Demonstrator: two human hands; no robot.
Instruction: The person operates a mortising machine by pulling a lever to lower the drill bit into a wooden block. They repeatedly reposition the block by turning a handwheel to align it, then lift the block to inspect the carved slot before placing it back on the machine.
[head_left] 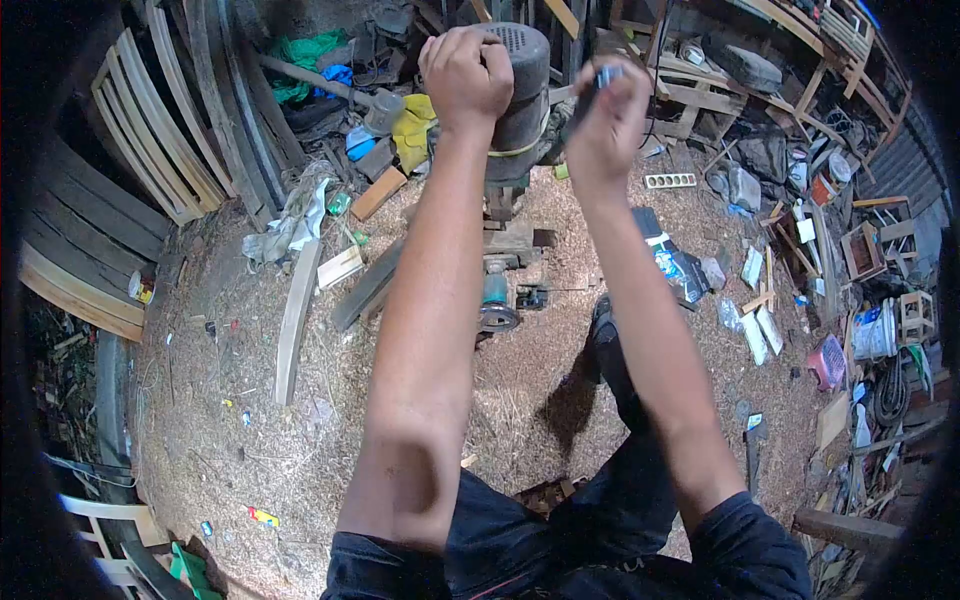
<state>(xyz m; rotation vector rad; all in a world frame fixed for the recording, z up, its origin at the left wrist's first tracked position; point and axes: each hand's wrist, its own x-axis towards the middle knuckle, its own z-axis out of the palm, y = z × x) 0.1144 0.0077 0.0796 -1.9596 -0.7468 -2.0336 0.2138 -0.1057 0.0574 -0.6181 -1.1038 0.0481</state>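
My left hand (467,78) is closed, its fingers curled over the top edge of an upright grey electric motor (523,95) with a vented cap. A yellowish cord or band (520,150) loops around the motor's lower part. To the right of the motor, my right hand (612,115) is blurred by motion, its fingers wrapped round a dark handle (580,112) with a shiny end near the thumb. Just what this handle belongs to I cannot tell. Below the motor stands a machine with a green part (495,288) and a small handwheel (498,318).
Wood shavings (250,440) cover the floor. Curved boards (150,130) lean at the left, and a loose plank (298,325) lies nearby. A white power strip (670,181), a black plastic bag (683,272) and a pink basket (828,362) lie to the right among scrap wood.
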